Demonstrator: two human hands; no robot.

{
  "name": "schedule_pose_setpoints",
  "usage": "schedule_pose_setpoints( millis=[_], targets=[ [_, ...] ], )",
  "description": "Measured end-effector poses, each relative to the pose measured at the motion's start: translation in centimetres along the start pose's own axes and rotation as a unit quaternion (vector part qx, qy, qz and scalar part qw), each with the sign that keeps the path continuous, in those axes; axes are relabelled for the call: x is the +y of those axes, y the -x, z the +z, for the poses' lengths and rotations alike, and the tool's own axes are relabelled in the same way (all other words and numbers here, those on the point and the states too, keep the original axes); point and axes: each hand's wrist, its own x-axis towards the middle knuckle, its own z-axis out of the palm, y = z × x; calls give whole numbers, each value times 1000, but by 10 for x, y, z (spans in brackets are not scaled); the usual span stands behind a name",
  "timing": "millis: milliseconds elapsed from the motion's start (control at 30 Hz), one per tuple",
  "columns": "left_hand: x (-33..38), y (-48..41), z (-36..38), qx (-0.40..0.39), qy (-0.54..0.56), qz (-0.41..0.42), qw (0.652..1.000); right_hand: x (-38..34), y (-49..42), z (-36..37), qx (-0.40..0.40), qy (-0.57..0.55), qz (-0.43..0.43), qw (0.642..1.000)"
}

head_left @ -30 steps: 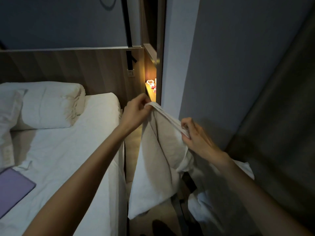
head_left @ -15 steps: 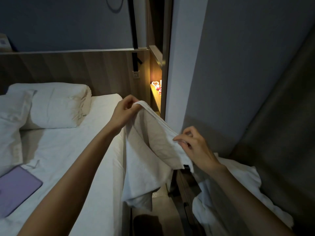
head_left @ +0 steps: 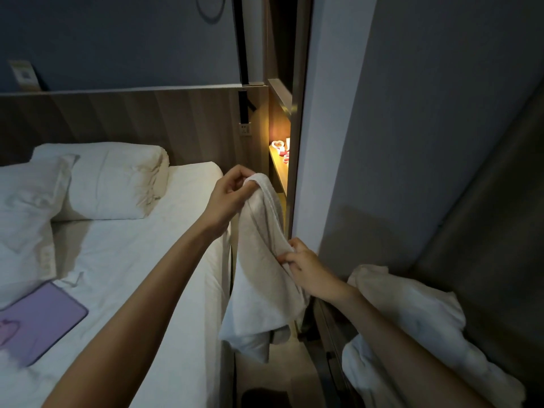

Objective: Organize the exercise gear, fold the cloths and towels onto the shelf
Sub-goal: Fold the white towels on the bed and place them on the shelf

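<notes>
A white towel (head_left: 262, 290) hangs in the narrow gap between the bed and the wall. My left hand (head_left: 228, 198) pinches its top corner, raised above the bed's edge. Lower and to the right, my right hand (head_left: 306, 269) grips the towel's right edge about halfway down. The towel's bottom end droops in loose folds toward the floor. A lit wooden shelf (head_left: 278, 175) sits in a recess behind the towel, with small red and white items on it.
A bed (head_left: 132, 275) with white sheets fills the left, with two pillows (head_left: 114, 181) at its head and a purple tablet (head_left: 38, 319) near me. More white cloth (head_left: 418, 328) is heaped at the lower right against the grey wall (head_left: 397, 128).
My right hand has slid down and in along the towel's edge, so the towel now hangs narrower and more vertical. My left hand stays raised with the top corner.
</notes>
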Motion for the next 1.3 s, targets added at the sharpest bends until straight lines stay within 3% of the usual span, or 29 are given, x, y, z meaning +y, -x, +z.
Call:
schedule_pose_setpoints(
  millis=[200,300,400,600,867,1000,1200,1300],
  targets=[
    [-4,3,-2,-13,27,-21,999,2,7,3,-97,-47,27,994],
    [-8,2,1,-2,22,-22,1000,-5,10,15,-32,11,35,999],
    [-14,1,4,66,-10,-8,998,-11,10,28,21,20,25,999],
    [-18,-1,6,151,-37,16,988,-16,5,22,19,52,1,998],
    [-26,-3,-22,246,-129,17,960,-13,19,-36,85,160,-18,983],
    [-34,-4,-19,237,-152,11,960,-10,19,-55,18,188,1,982],
    [-35,-7,-11,229,-151,-21,961,-19,25,-45,-166,26,28,985],
    [-35,-9,-10,218,-144,-26,965,-26,27,-33,-205,-2,23,978]
  ],
)
